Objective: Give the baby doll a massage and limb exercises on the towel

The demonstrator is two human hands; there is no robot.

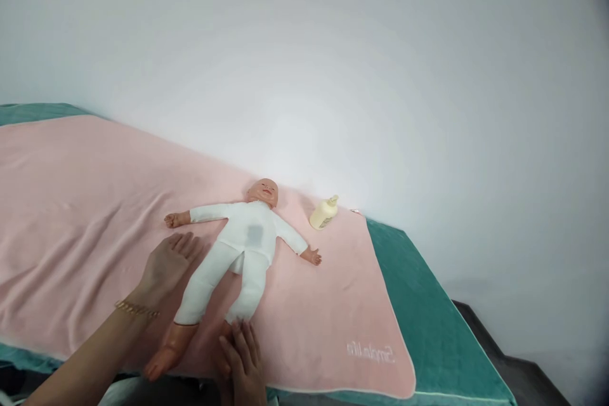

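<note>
A baby doll (257, 235) with a white cloth body lies on its back on a pink blanket (333, 311), arms spread and legs toward me. My left hand (169, 263) is open beside the doll's hip, palm turned up, fingers nearly straight and holding nothing. A gold bracelet (136, 309) circles that wrist. Over the doll's foot on the right side of the view rests my right hand (245, 358), its fingers stretched along the lower leg. That foot is mostly hidden under it. The doll's other foot (171, 352) lies bare near the front edge.
A pale yellow pump bottle (324, 213) stands on the blanket to the right of the doll's head. Green cloth (419, 311) shows beyond the blanket's right edge. A white wall (304, 76) rises directly behind. Wrinkles run through the blanket on the left.
</note>
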